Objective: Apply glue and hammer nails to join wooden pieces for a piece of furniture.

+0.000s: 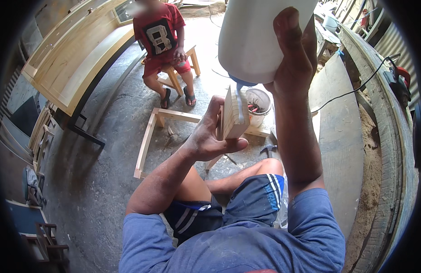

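My left hand [209,134] grips a short wooden board [232,119] on edge, thumb and fingers closed round its sides. Above it, my right hand [296,59] holds a large white glue bottle [251,43] upside down, with its blue cap [241,82] pointing at the board. A strand of whitish glue [239,93] runs from the cap down onto the board's narrow face. Just behind the board stands a white bucket [264,116] with red-handled tools in it. Part of the bottle lies beyond the upper edge of the view.
A light wooden frame [146,143] lies on the concrete floor ahead. A hammer [268,150] rests near my knee. A person in red [161,41] sits on a wooden stool [192,59]. A large wooden cabinet [78,54] stands left; a corded power tool [398,82] lies right.
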A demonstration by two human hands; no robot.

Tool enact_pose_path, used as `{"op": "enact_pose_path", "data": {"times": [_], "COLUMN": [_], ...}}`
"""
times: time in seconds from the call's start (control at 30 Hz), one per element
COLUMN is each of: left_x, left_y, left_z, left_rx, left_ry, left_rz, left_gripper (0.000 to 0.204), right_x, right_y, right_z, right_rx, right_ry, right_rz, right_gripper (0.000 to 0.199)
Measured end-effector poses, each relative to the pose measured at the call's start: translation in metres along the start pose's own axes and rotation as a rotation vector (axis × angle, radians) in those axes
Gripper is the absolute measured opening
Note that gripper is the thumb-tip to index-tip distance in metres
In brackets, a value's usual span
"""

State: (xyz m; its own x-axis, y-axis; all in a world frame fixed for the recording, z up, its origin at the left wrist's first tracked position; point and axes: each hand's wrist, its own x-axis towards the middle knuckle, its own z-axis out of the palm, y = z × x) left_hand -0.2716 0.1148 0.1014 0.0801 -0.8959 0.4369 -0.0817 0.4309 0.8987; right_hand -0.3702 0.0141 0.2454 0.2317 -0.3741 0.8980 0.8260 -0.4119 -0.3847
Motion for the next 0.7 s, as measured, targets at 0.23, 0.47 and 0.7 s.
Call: {"op": "enact_pose_path", "data": {"times": [0.23, 0.47, 0.7], "left_x": [-0.012, -0.044, -0.118], "left_y": [-0.005, 0.008, 0.048], "left_z": [-0.015, -0.080, -0.117], "left_rx": [-0.011, 0.207, 0.001], "left_ry": [-0.101, 0.622, 0.745], "left_rz": [0.063, 0.300, 0.538], "left_gripper": [0.098, 0.070, 0.077], "right_x": [-0.015, -0.194, -0.398], "right_y": [0.034, 0.150, 0.213], "right_z": [-0.021, -0.138, -0.232], "right_rx": [-0.209, -1.044, -1.167], "right_ry": [-0.050, -0.413, -1.252], "right_rz": [-0.091, 0.325, 1.623], "right_gripper": [0.068, 0.091, 0.089]}}
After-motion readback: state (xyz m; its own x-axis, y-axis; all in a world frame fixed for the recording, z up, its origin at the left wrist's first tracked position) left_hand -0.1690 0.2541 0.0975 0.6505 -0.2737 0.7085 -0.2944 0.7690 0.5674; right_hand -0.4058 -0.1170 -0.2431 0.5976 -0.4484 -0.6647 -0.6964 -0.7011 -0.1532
